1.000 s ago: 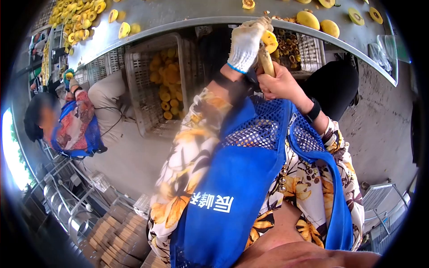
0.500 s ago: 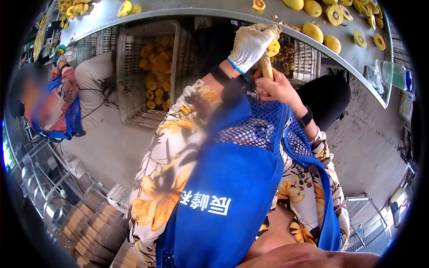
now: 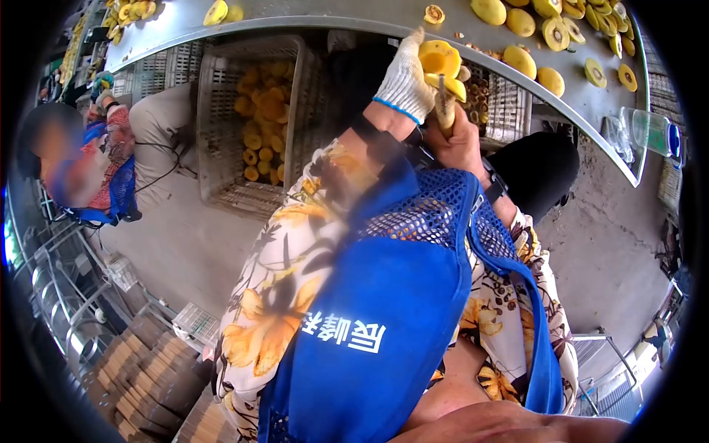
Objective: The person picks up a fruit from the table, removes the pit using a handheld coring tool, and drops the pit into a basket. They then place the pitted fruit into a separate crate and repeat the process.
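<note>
My left hand [image 3: 406, 81], in a white knitted glove, holds a hollowed yellow fruit half [image 3: 439, 57] just beyond the table's edge. A second yellow fruit piece [image 3: 452, 87] lies against it, right below. My right hand [image 3: 461, 140] is bare and wrapped round the pale handle of a tool [image 3: 445, 114]. The tool's narrow tip meets the lower fruit piece; its exact shape is hard to make out. Under the hands, partly hidden, a crate [image 3: 508, 107] holds small brown bits.
A metal table [image 3: 354, 16] spans the top, with yellow fruit halves [image 3: 555, 34] at right and a clear container [image 3: 644, 133] at its corner. A crate of yellow fruit [image 3: 210, 125] stands left. A co-worker [image 3: 96, 170] sits far left. Stacked cardboard [image 3: 148, 376] is lower left.
My left hand has turned and moved slightly lower, so the hollow fruit half now shows. My right hand and the tool have shifted slightly; the tool's tip is now at the lower fruit piece.
</note>
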Demonstrator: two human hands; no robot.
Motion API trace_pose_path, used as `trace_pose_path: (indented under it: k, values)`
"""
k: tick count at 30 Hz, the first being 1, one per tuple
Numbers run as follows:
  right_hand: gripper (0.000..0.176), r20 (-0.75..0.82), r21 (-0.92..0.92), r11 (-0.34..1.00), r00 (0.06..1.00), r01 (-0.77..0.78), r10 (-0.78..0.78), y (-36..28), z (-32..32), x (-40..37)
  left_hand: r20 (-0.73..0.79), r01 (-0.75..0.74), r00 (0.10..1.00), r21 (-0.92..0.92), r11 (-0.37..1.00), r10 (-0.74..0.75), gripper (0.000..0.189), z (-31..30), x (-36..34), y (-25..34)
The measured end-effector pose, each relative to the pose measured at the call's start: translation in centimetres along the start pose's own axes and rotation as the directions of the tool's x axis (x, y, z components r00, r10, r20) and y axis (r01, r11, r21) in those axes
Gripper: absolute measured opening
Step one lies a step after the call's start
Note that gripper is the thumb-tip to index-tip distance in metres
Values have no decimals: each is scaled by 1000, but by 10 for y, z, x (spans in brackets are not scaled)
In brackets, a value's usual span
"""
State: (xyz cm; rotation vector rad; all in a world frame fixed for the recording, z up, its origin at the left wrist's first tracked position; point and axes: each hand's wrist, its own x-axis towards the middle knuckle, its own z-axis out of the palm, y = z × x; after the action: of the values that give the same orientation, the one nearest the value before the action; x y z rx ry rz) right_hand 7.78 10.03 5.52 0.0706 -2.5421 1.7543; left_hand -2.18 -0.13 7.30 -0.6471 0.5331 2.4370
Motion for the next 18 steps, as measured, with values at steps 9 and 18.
trace_pose_path:
  k: [9, 18]
  values:
    - [15, -41, -186, 982, 999, -12, 4, 11, -28, 1, -66, -362, 913, 322, 875, 403, 43, -48, -57, 76]
    - [25, 245, -202, 929, 902, -310, 355, 30, -45, 5, 623, -124, 403, 763, -634, 671, 24, -41, -67, 98]
